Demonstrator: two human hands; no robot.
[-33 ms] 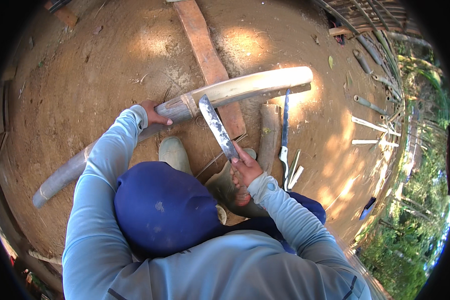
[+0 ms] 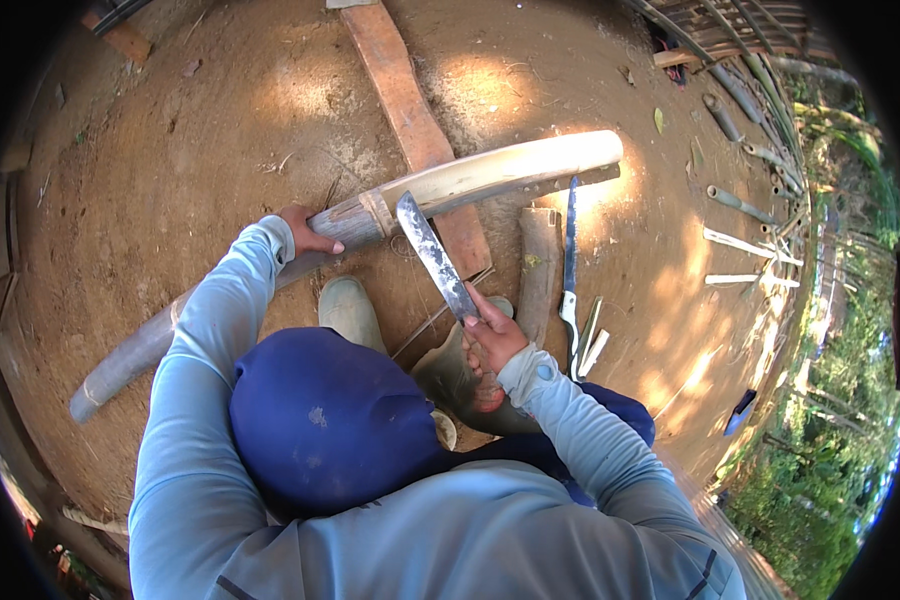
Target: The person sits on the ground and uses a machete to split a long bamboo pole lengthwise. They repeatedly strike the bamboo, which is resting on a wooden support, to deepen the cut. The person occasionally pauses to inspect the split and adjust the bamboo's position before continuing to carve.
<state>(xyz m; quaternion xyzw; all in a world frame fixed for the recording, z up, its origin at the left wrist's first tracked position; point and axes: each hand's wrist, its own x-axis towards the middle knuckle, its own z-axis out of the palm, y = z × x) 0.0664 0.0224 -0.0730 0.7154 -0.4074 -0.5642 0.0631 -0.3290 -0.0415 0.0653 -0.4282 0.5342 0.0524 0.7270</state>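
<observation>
The left hand (image 2: pixel 310 232) holds a long pole (image 2: pixel 354 222) that goes from the lower left past the upper middle. The right hand (image 2: pixel 495 338), near the middle, holds a big knife (image 2: pixel 435 253). A board (image 2: pixel 398 90) runs under the pole. A saw (image 2: pixel 569 262) lies right of middle.

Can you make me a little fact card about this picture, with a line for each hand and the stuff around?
Left hand: on the bamboo pole, gripping it
Right hand: holding a machete, its tip overlapping the pole in view; touching, cannot tell
Pole: grey at left, pale at right, lying across a brown plank
Nearby: long-bladed tool with white-and-dark handle, short log
Feet: greenish boot
Ground: brown dirt
</observation>
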